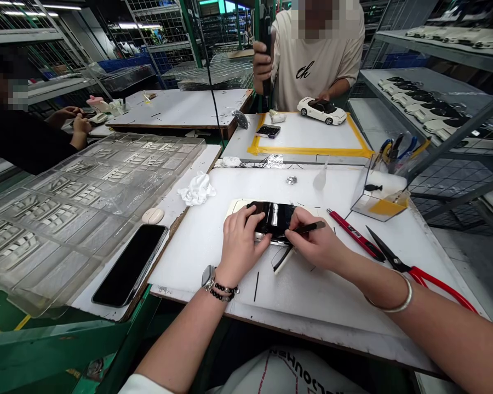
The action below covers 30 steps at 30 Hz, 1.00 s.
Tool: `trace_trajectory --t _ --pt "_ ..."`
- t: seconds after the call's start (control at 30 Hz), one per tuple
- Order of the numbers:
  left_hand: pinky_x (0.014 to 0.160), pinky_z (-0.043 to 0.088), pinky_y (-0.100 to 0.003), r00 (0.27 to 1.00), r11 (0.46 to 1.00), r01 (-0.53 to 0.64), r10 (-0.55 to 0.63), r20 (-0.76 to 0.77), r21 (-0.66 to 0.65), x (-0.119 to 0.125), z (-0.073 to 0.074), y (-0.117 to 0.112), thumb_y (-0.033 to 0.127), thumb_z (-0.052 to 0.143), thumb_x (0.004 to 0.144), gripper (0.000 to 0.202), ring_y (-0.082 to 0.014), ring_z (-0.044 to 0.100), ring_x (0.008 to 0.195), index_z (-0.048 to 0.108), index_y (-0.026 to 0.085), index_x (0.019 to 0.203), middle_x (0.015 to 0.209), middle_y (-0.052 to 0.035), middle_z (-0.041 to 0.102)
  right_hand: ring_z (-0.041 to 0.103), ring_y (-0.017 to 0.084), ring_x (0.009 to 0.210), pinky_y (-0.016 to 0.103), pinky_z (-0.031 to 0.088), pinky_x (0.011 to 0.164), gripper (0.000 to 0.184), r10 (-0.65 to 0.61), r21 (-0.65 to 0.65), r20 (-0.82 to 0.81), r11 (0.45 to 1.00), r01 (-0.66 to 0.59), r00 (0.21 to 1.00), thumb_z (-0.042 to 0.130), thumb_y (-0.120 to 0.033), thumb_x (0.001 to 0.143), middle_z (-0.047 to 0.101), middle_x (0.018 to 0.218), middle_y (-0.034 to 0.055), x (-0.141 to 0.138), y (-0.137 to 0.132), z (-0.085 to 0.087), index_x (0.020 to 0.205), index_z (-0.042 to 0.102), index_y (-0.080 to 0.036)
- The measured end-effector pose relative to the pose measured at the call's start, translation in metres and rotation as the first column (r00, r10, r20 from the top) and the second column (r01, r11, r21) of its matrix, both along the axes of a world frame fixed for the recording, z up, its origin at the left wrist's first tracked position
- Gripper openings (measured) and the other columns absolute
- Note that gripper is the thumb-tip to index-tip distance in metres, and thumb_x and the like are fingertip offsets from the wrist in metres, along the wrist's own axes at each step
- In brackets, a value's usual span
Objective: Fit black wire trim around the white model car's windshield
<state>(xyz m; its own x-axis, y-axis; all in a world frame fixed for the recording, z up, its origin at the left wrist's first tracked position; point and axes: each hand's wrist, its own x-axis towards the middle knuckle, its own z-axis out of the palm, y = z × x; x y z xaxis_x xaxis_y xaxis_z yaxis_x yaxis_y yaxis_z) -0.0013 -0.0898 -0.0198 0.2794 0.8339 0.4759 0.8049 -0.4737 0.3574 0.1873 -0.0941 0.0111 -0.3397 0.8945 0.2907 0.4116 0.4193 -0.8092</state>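
Note:
On the white table in front of me lies a white model car (235, 206) with a glossy black top (276, 214). My left hand (241, 235) grips its left part, fingers over the black top and thumb at the near edge. At the car's right near side, my right hand (312, 241) pinches a slim dark tool (311, 227); its tip is hidden, so I cannot tell its kind. Thin black strips (282, 259) lie just below the car. A red utility knife (355, 235) and red-handled scissors (394, 257) lie right of my right hand.
A clear tool holder (380, 191) stands at the right. Crumpled tissue (197, 189), a phone (130, 265) and a parts tray (66, 202) are leftward. Across from me a person (316, 60) touches another model car (322, 111); another person (28, 126) works at left.

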Motion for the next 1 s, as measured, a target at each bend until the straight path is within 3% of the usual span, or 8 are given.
trace_trajectory --t 0.27,0.53,0.63,0.77,0.9,1.0 --pt "0.101 0.035 -0.046 1.000 1.000 0.005 -0.005 -0.003 0.009 -0.0003 -0.0009 -0.0001 0.025 0.065 0.079 0.041 -0.0282 0.042 0.123 0.049 0.021 0.116 0.127 -0.0100 0.051 0.034 0.009 0.049 0.023 0.028 0.047 0.017 0.049 0.048 0.057 0.998 -0.052 0.997 0.049 -0.011 0.077 0.040 0.057 -0.0057 0.0011 0.0003 -0.0002 0.070 0.037 -0.020" --pt "0.101 0.035 -0.047 1.000 1.000 0.007 -0.007 -0.001 0.013 0.0001 -0.0008 0.0001 0.025 0.064 0.079 0.040 -0.0283 0.042 0.123 0.049 0.021 0.116 0.127 -0.0100 0.051 0.033 0.009 0.049 0.024 0.028 0.049 0.017 0.079 -0.013 0.069 0.997 -0.078 0.994 0.048 -0.012 0.080 0.038 0.057 -0.0058 0.0030 0.0006 -0.0004 0.071 0.036 -0.020" --pt "0.101 0.035 -0.047 1.000 1.000 0.004 -0.004 -0.005 0.009 0.0000 -0.0006 -0.0005 0.025 0.064 0.079 0.040 -0.0284 0.042 0.123 0.049 0.021 0.116 0.127 -0.0100 0.050 0.036 0.011 0.054 0.024 0.031 0.052 0.015 0.106 0.054 0.092 0.992 -0.112 0.990 0.047 -0.012 0.081 0.040 0.060 -0.0037 0.0032 0.0015 -0.0016 0.071 0.038 -0.020" --pt "0.101 0.034 -0.048 1.000 1.000 -0.002 0.002 -0.005 0.004 0.0000 -0.0003 -0.0010 0.024 0.065 0.079 0.040 -0.0286 0.042 0.123 0.049 0.021 0.116 0.128 -0.0099 0.050 0.040 0.013 0.062 0.026 0.034 0.057 0.014 0.233 0.200 0.160 0.944 -0.263 0.959 0.044 -0.011 0.082 0.045 0.067 -0.0003 0.0036 0.0024 -0.0006 0.072 0.040 -0.019" --pt "0.101 0.034 -0.047 1.000 1.000 -0.001 0.001 0.000 0.008 0.0000 -0.0001 -0.0009 0.024 0.065 0.078 0.040 -0.0281 0.042 0.122 0.049 0.021 0.116 0.126 -0.0099 0.051 0.038 0.011 0.053 0.024 0.031 0.050 0.013 0.091 0.013 0.141 0.995 -0.094 0.986 0.047 -0.015 0.082 0.042 0.059 -0.0036 0.0006 0.0016 0.0030 0.073 0.039 -0.020" --pt "0.102 0.034 -0.047 1.000 1.000 -0.009 0.009 -0.004 0.005 0.0000 0.0000 -0.0008 0.024 0.065 0.078 0.040 -0.0278 0.042 0.122 0.049 0.021 0.116 0.126 -0.0094 0.051 0.036 0.010 0.048 0.024 0.030 0.047 0.014 0.010 -0.073 0.142 0.997 0.000 0.990 0.047 -0.016 0.081 0.041 0.057 -0.0053 -0.0052 0.0008 0.0042 0.073 0.036 -0.021"
